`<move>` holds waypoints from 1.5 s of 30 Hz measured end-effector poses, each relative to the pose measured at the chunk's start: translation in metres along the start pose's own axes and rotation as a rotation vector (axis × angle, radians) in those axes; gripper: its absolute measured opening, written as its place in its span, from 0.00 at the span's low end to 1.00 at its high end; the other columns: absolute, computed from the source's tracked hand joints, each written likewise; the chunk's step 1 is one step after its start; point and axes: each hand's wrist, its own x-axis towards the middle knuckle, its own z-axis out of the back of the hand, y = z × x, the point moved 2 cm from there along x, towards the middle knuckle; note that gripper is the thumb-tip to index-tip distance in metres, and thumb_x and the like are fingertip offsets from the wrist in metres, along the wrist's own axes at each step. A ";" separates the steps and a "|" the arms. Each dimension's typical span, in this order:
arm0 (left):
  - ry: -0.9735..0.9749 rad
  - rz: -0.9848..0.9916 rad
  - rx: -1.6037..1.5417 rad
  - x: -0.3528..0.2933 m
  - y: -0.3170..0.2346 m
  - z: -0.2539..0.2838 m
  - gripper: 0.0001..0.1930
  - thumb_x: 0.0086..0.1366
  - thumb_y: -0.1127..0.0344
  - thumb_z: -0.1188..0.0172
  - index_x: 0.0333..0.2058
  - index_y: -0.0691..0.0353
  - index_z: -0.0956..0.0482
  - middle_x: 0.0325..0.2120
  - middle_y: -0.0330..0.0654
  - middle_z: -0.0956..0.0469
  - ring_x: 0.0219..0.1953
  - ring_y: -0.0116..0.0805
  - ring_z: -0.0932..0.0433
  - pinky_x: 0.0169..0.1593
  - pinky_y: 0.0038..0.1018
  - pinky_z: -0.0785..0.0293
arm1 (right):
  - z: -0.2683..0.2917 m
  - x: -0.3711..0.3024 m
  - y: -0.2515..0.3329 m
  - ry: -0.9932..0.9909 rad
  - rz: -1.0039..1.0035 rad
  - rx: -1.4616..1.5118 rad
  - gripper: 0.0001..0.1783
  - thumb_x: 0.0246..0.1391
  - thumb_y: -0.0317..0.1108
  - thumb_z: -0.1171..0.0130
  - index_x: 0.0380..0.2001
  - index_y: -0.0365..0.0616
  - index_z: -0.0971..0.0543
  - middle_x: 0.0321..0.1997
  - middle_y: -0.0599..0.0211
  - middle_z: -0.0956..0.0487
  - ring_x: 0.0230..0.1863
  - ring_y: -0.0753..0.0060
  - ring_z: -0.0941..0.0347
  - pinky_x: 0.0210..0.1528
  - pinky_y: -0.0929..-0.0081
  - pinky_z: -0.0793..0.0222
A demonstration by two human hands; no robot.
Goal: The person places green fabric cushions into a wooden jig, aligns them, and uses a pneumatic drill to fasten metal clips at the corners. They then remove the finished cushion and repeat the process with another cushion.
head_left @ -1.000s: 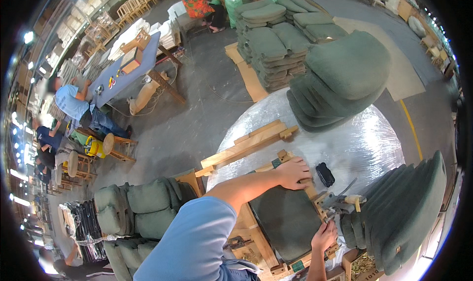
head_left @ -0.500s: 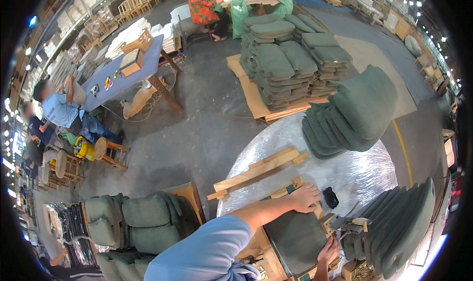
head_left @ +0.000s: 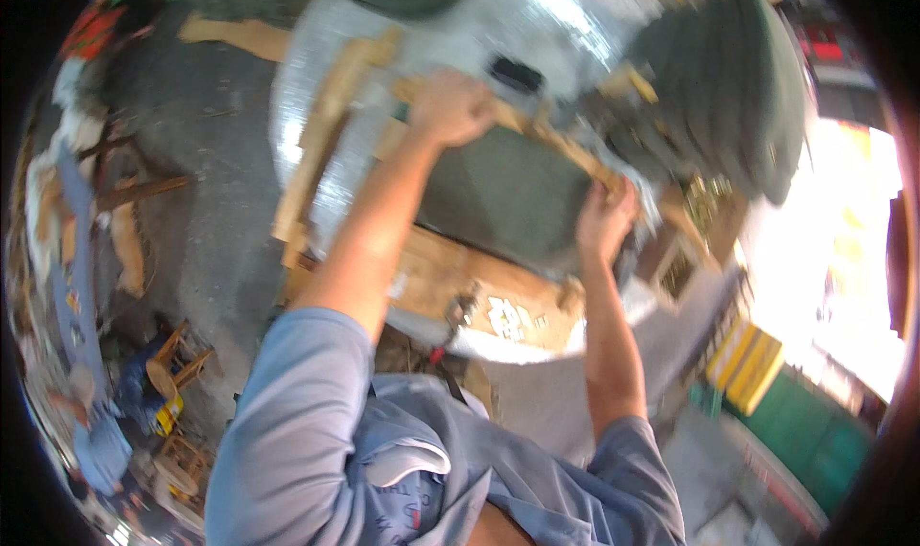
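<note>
A flat dark green padded panel (head_left: 508, 199) lies on the round, plastic-wrapped table in front of me. Along its far edge runs a light wooden bar (head_left: 563, 146). My left hand (head_left: 448, 110) is closed over the bar's left end, by the panel's far left corner. At the bar's other end, the fingers of my right hand (head_left: 607, 218) curl round the wood beside the panel's right edge. A small black object (head_left: 517, 74) sits just beyond the bar. Motion blur hides the finer detail of both grips.
A stack of dark green pads (head_left: 714, 96) stands at the far right, with a blurred tool before it. Wooden strips (head_left: 331, 134) lie left of my hands. A box of brass-coloured pieces (head_left: 706, 199) is at the right. Scattered light pieces (head_left: 513, 318) lie nearer me.
The view has swung and tilted down, so the table appears higher and more to the left. Both hands still hold the wooden bar at the panel's edge.
</note>
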 end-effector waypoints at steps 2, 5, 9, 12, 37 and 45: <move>-0.025 -0.062 0.023 -0.001 0.009 -0.016 0.23 0.68 0.45 0.40 0.52 0.54 0.16 0.50 0.46 0.16 0.57 0.50 0.22 0.65 0.46 0.30 | 0.003 -0.063 -0.010 -0.144 0.089 0.120 0.32 0.66 0.36 0.35 0.69 0.36 0.32 0.70 0.41 0.29 0.72 0.36 0.36 0.74 0.48 0.41; -0.040 -0.030 0.038 -0.010 0.017 -0.020 0.23 0.70 0.45 0.40 0.53 0.55 0.16 0.51 0.46 0.17 0.58 0.50 0.23 0.65 0.46 0.30 | 0.026 -0.182 0.012 0.012 0.068 0.197 0.27 0.65 0.27 0.36 0.65 0.36 0.31 0.66 0.47 0.28 0.70 0.44 0.35 0.74 0.50 0.43; 0.003 -0.016 0.022 -0.004 0.008 -0.024 0.23 0.71 0.46 0.40 0.54 0.55 0.16 0.51 0.46 0.18 0.59 0.50 0.24 0.65 0.45 0.30 | 0.047 -0.352 0.037 0.388 -0.551 0.398 0.30 0.62 0.32 0.30 0.64 0.38 0.30 0.57 0.54 0.23 0.62 0.55 0.27 0.69 0.59 0.35; -0.040 -0.048 0.076 -0.003 0.015 -0.028 0.23 0.72 0.46 0.41 0.55 0.56 0.17 0.51 0.46 0.17 0.58 0.51 0.24 0.64 0.45 0.30 | 0.026 -0.409 0.049 0.638 -0.833 0.600 0.38 0.61 0.43 0.26 0.66 0.36 0.31 0.53 0.52 0.20 0.55 0.56 0.23 0.60 0.61 0.28; 0.021 -0.075 0.102 0.001 0.015 -0.018 0.22 0.72 0.46 0.42 0.54 0.54 0.16 0.49 0.44 0.17 0.56 0.48 0.23 0.65 0.42 0.33 | 0.018 -0.311 0.109 -0.005 -0.288 0.423 0.09 0.63 0.29 0.28 0.38 0.42 0.20 0.34 0.71 0.31 0.34 0.77 0.34 0.32 0.81 0.37; -0.034 -0.094 0.093 -0.001 0.011 -0.023 0.20 0.72 0.50 0.40 0.52 0.56 0.17 0.47 0.45 0.18 0.55 0.48 0.24 0.65 0.42 0.33 | -0.015 -0.276 0.113 -0.052 -0.666 0.701 0.11 0.68 0.32 0.31 0.31 0.42 0.20 0.17 0.85 0.41 0.21 0.90 0.51 0.22 0.79 0.55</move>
